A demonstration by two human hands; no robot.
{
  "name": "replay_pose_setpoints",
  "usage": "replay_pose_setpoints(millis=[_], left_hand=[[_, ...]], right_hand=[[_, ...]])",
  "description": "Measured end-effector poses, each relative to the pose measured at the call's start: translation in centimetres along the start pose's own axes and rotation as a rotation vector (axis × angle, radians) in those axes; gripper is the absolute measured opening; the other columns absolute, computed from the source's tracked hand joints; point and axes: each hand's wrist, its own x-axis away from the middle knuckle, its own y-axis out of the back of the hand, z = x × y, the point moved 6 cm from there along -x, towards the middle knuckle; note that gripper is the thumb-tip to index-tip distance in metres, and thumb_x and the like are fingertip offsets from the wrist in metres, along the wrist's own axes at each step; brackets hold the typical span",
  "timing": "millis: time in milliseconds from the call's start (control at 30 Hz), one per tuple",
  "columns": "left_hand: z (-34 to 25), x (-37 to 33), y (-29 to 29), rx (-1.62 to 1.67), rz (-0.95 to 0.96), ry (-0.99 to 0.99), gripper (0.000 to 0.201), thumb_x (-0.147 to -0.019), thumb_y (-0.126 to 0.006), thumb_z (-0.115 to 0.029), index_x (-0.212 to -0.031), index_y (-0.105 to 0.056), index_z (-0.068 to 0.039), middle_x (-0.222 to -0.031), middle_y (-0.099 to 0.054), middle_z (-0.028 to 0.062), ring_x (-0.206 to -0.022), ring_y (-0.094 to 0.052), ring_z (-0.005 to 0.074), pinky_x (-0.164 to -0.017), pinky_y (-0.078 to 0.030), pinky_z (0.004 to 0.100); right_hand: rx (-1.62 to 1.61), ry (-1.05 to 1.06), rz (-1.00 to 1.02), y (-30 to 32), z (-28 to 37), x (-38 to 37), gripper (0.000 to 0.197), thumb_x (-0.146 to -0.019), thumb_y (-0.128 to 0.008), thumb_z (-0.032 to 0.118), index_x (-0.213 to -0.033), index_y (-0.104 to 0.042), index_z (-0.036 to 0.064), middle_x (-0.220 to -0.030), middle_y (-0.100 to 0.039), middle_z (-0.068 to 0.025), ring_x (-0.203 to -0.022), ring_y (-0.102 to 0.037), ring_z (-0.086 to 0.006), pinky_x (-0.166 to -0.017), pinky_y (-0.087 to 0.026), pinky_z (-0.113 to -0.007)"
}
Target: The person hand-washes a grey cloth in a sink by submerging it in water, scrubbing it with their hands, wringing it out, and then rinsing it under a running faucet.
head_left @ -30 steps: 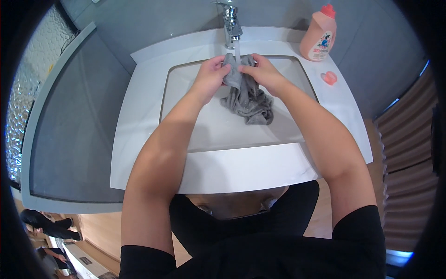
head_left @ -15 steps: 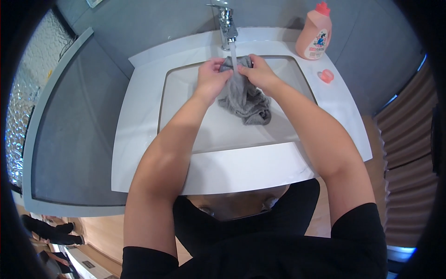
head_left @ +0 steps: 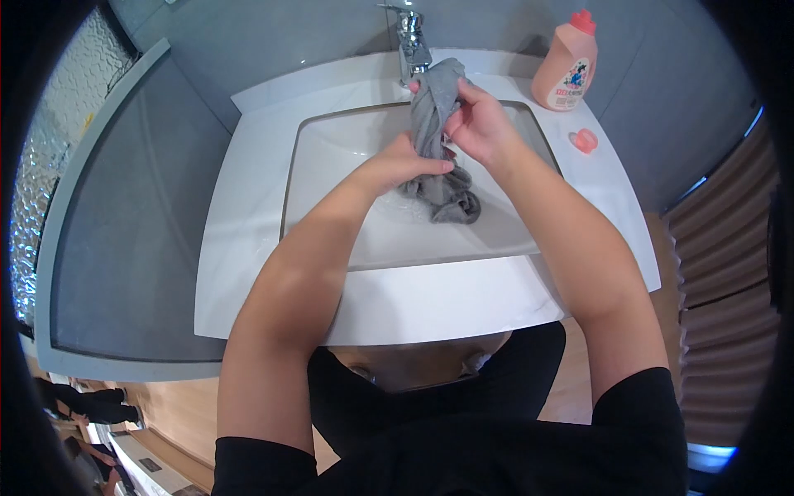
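A wet grey cloth (head_left: 435, 103) hangs lengthwise over the white sink (head_left: 331, 240), its top raised against the spout of the chrome faucet (head_left: 411, 37). My right hand (head_left: 484, 128) grips the upper part from the right side, fingers partly behind the fabric. Lower down, my left hand (head_left: 397, 165) is closed round the middle, its thumb lying across the front. The bunched lower end of the cloth rests on the basin floor. Behind the fabric, the spout's mouth and any stream from it are hidden.
On the counter's right stands a pink detergent bottle (head_left: 566, 66) with a red top. A small pink cap (head_left: 585, 140) lies in front of it. A grey partition (head_left: 132, 223) borders the counter's left, and a brown curtain (head_left: 728, 289) hangs at right. Another person's legs (head_left: 95, 405) show far lower left.
The cloth's upper end has risen in front of the spout, covering the water stream seen before. My left hand has slid down to the cloth's middle; my right hand has shifted slightly right.
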Motion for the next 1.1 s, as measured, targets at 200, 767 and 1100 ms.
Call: replay_pose_setpoints(millis=[200,767,1100], left_hand=[[1.0,-0.8,2.7,0.168,-0.225,0.061,0.036,-0.084,-0.071,-0.008,-0.118,-0.064,0.003,-0.094,-0.071,0.0117,-0.082,-0.069,0.0208,-0.077,-0.056,0.0333],[-3.4,1.1,3.4,-0.866,-0.543,-0.191,0.024,-0.073,-0.067,-0.002,-0.097,-0.068,-0.001,-0.096,-0.068,0.0277,-0.094,-0.063,0.0479,-0.08,-0.053,0.0475],[-3.9,0.8,3.3,-0.727,-0.467,-0.443,0.044,-0.071,-0.076,-0.005,-0.113,-0.062,-0.003,-0.102,-0.068,0.0205,-0.099,-0.065,0.0416,-0.089,-0.053,0.0415]], right_hand=[[-0.052,0.039,-0.151,3.3,1.6,-0.5,0.039,-0.102,-0.048,0.028,-0.124,-0.053,-0.0032,-0.125,-0.063,-0.0219,-0.117,-0.063,-0.0324,-0.101,-0.051,-0.044],[1.398,0.058,0.198,3.1,-2.2,0.0,0.064,-0.075,-0.077,0.011,-0.132,-0.051,0.002,-0.128,-0.06,-0.0205,-0.118,-0.059,-0.0296,-0.098,-0.049,-0.042],[1.746,0.056,0.013,0.4,-0.2,0.7,0.025,-0.07,-0.073,0.016,-0.089,-0.073,0.0003,-0.079,-0.071,-0.0163,-0.08,-0.07,-0.0311,-0.077,-0.054,-0.042]])
